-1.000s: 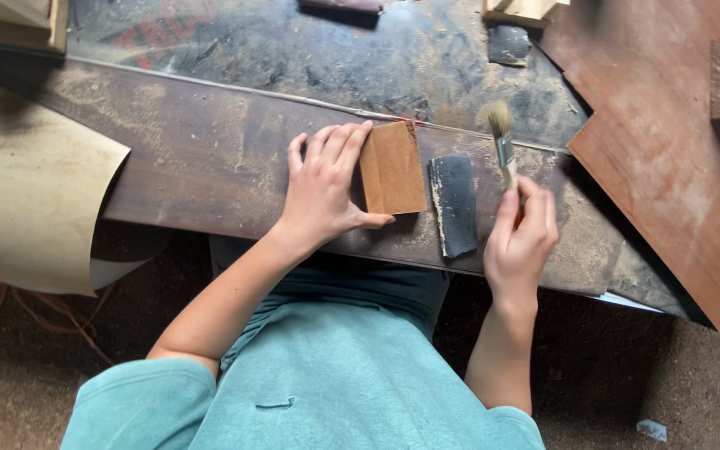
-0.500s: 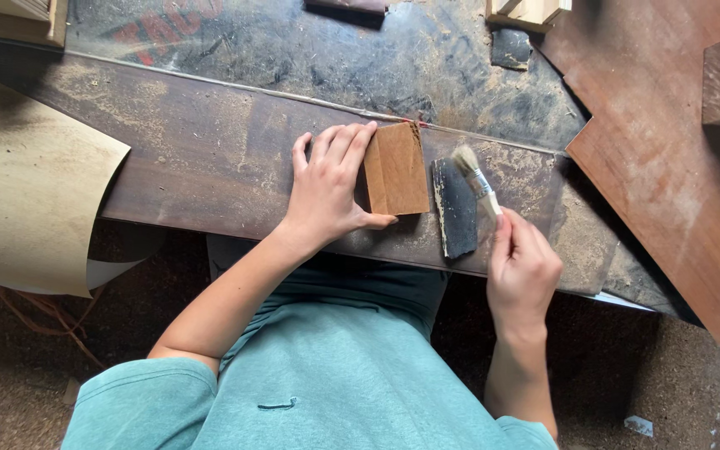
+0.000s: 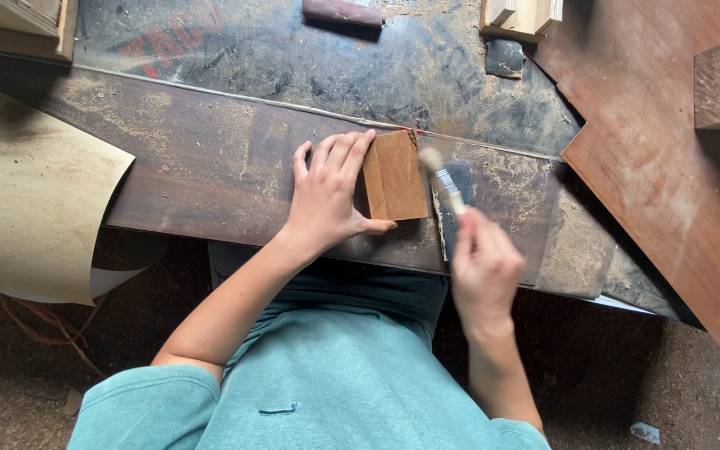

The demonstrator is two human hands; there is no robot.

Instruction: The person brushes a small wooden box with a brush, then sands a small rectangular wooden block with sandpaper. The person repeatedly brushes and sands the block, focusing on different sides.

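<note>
We pin the small brown wood block (image 3: 395, 177) flat on the dusty tabletop (image 3: 210, 167) with our left hand (image 3: 327, 198), fingers spread to steady it. Our right hand (image 3: 483, 271) clenches a brush (image 3: 442, 178), its bristles over the dark sandpaper sheet (image 3: 453, 208) beside the block.

The left hand (image 3: 327, 196) lay flat on a dark board (image 3: 210, 167), touching a brown wood block (image 3: 395, 177). The right hand (image 3: 483, 271) gripped a brush (image 3: 442, 179) over a dark pad (image 3: 457, 204) beside the block.
</note>
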